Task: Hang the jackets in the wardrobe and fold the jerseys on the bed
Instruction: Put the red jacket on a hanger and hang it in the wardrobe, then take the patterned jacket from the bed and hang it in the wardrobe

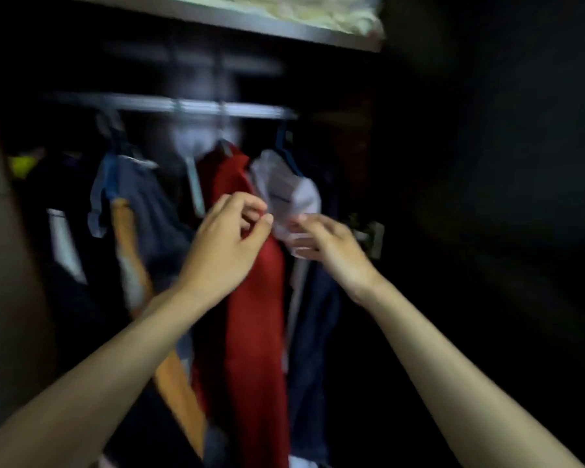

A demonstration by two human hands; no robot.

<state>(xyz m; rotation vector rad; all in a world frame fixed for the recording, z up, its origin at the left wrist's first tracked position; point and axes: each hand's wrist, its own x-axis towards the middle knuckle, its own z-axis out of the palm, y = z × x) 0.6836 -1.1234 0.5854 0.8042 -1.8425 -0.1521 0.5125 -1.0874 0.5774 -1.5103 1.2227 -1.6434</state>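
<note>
Inside a dark wardrobe, a dark blue jacket with a pale lining point(291, 194) hangs on a blue hanger from the metal rail point(183, 106). My right hand point(328, 248) pinches the pale lining at its lower edge. My left hand point(230, 241) is raised beside it with fingers curled, its fingertips at the lining's left edge, in front of a red garment point(250, 315). The picture is blurred, so I cannot tell whether the left fingers hold the cloth.
More clothes hang to the left: a grey-blue top point(139, 197), an orange piece point(129, 231) and dark items. A shelf point(284, 25) with pale folded cloth runs above the rail. A dark wardrobe side with a metal fitting point(372, 234) stands at right.
</note>
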